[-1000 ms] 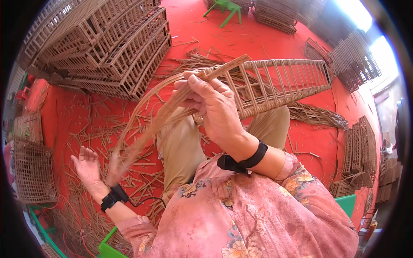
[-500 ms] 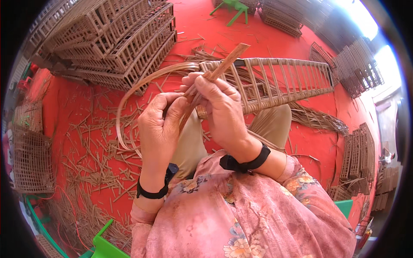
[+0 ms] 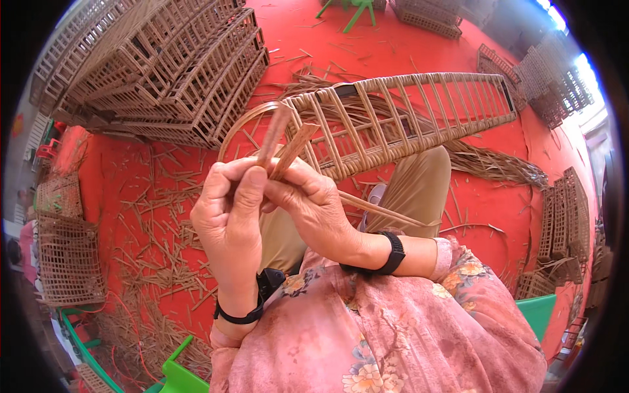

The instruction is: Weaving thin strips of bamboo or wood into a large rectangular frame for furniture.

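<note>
Observed from beside the seated worker. The red sheet floor covering [image 3: 288, 39] is strewn with litter and could make footing poor. The tall brown stack of slatted crates [image 3: 177, 78] at upper left sits unevenly; a knock could shift its skewed upper tiers.

The long, tapering brown frame with wrapped rails and crossbars [image 3: 393, 153] lies beyond the hands, passing the right knee. Neither hand is on it, so a leg movement might tip or slide it; whether the knee supports it cannot be told. Beneath and behind it, the brown bundle of long fibre strands [image 3: 488, 162] could snag on the frame.

The left hand [image 3: 226, 209] and right hand [image 3: 318, 213] are together, touching. The left pinches the upright, flat brown strip [image 3: 273, 134] between thumb and finger; the right is closed on the slanting, flat brown strip [image 3: 293, 150]. Both ends stand in front of the frame's near end. Whether they belong to one length is hidden. A loose pinch could let either slip; a sharp bend could split it. The curved tan strip loop [image 3: 252, 114] behind could kink if pulled unevenly. Small brown offcuts [image 3: 177, 262] could mix with good material.
</note>
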The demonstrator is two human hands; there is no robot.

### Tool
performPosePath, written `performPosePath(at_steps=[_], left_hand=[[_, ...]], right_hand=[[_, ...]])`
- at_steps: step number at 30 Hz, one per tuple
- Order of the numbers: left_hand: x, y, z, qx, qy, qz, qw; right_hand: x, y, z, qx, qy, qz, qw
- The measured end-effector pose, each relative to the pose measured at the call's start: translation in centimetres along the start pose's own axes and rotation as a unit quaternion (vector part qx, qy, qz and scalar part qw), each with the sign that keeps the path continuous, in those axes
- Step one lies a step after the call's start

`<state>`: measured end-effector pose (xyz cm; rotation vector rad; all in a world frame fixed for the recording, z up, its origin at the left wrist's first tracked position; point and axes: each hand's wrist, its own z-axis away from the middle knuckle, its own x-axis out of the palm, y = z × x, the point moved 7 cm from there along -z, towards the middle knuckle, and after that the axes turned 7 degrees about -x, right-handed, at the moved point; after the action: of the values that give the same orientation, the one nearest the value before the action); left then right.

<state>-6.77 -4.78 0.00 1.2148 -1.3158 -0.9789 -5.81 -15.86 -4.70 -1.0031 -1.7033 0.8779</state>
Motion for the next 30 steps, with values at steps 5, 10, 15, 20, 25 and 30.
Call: performPosePath(at_steps=[5, 10, 15, 20, 25, 30], left_hand=[[-0.1, -0.4, 0.0, 0.066, -0.019, -0.117, 0.991], [0.0, 0.1, 0.2, 0.091, -0.026, -0.148, 0.984], [-0.4, -1.0, -0.2, -0.003, -0.004, -0.105, 0.994], [-0.2, -1.0, -0.1, 0.012, -0.001, -0.098, 0.995], [-0.8, -0.9, 0.1, -0.023, -0.008, -0.134, 0.991], [-1.1, -1.3, -0.3, 0.006, -0.023, -0.132, 0.991]], right_hand=[[-0.1, -1.1, 0.1, -0.099, 0.014, 0.043, 0.994], [0.0, -0.3, 0.4, -0.005, 0.024, -0.087, 0.996], [-0.1, -0.5, 0.6, -0.018, 0.025, -0.062, 0.998], [-0.1, -1.0, 0.9, -0.072, -0.001, 0.005, 0.997], [0.5, -0.8, 1.6, -0.079, 0.018, -0.044, 0.996], [0.9, -0.6, 1.8, -0.096, 0.01, -0.019, 0.995]])
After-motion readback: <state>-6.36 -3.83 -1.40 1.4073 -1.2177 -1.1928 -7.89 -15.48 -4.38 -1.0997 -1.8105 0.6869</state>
